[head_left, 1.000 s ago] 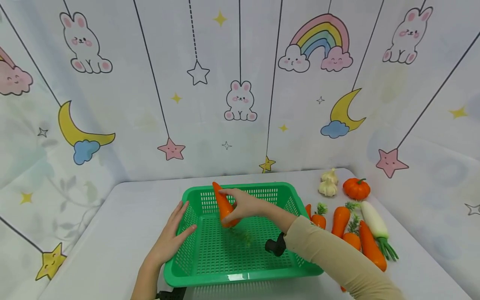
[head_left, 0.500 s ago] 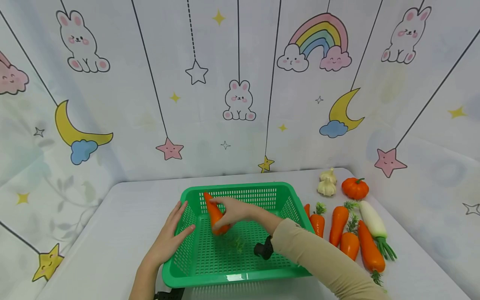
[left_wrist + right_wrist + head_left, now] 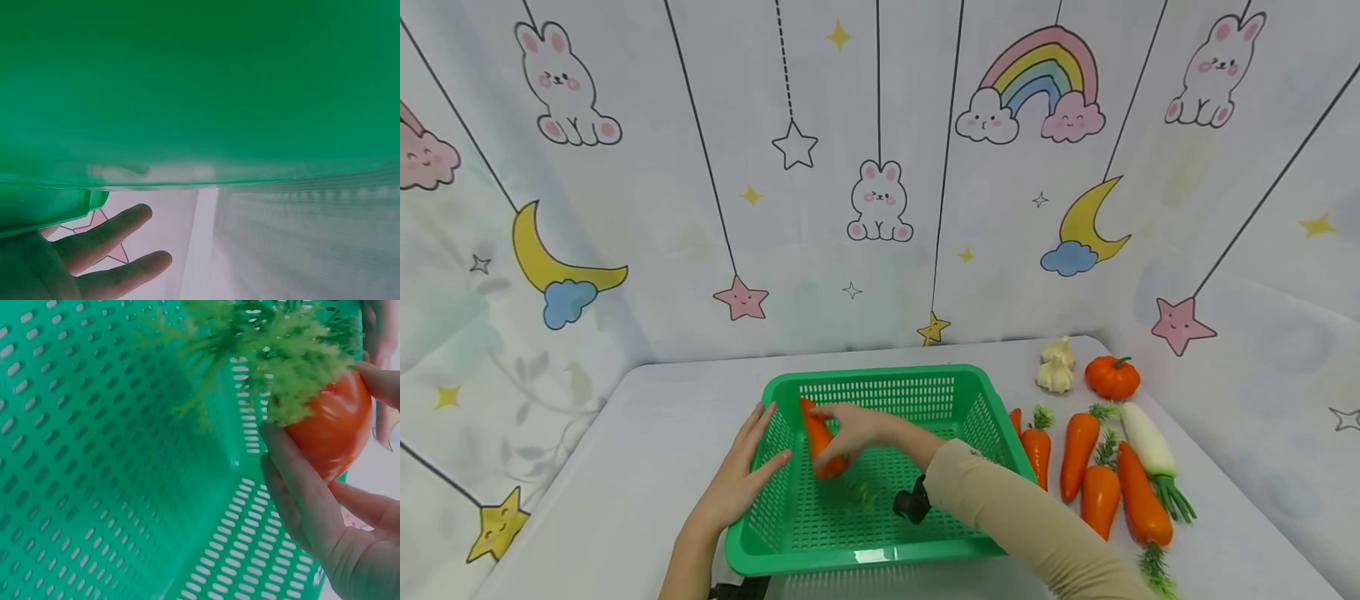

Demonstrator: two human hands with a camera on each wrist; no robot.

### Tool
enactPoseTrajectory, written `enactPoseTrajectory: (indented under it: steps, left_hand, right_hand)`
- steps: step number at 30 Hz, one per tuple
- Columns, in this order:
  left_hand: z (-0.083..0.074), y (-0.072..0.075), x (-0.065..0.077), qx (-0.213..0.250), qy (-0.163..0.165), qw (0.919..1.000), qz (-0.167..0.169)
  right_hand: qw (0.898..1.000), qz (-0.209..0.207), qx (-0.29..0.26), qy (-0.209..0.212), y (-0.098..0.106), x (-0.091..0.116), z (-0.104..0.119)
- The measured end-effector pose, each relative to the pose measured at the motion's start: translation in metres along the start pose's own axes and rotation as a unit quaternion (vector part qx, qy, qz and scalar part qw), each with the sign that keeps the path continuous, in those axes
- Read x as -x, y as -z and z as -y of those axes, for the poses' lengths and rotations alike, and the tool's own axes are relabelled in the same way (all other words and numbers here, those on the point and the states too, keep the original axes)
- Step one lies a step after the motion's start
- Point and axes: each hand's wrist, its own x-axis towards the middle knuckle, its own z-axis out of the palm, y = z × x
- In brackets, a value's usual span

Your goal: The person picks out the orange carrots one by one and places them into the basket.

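My right hand [image 3: 865, 429] grips an orange carrot [image 3: 815, 433] inside the left part of the green basket [image 3: 820, 560]. The carrot lies slanted, tip toward the back left corner and leafy end toward me. In the right wrist view, its thick end [image 3: 334, 428] sits between thumb and fingers, with feathery green leaves [image 3: 281, 356] hanging over the perforated basket floor. Against the basket's left side rests my left hand [image 3: 741, 475], fingers spread and mostly straight. The left wrist view is largely filled by the green basket wall [image 3: 200, 94], with two extended fingers [image 3: 119, 234] below it.
Right of the basket lie several more carrots [image 3: 1101, 496], a white radish [image 3: 1150, 437], an orange pumpkin [image 3: 1112, 377] and garlic bulbs [image 3: 1057, 375]. A black wrist camera [image 3: 913, 500] hangs under the right sleeve. Patterned cloth [image 3: 812, 225] stands behind the white table [image 3: 647, 458].
My right hand has carried the carrot leftward and lower into the basket, close to its left wall. The left hand has stayed at the basket's side.
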Motion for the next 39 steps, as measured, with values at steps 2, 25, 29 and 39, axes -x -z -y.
enactPoseTrajectory:
  steps: [2,25,29,39]
  left_hand:
    - [0.0,0.0,0.0,0.001,-0.001,1.0,0.001]
    - [-0.001,0.001,0.001,0.004,-0.004,1.0,0.004]
    - [-0.002,0.001,0.001,0.005,-0.003,1.0,0.005]
    - [-0.003,0.001,0.001,0.004,-0.003,1.0,0.006]
  right_hand:
    - [1.0,0.002,-0.005,-0.003,-0.003,-0.002,0.0]
    - [0.996,0.045,0.004,-0.082,-0.032,-0.019,0.006]
    - [0.996,0.038,0.006,-0.083,-0.034,-0.02,0.006]
    - [0.995,0.04,0.025,-0.087,-0.038,-0.021,0.005]
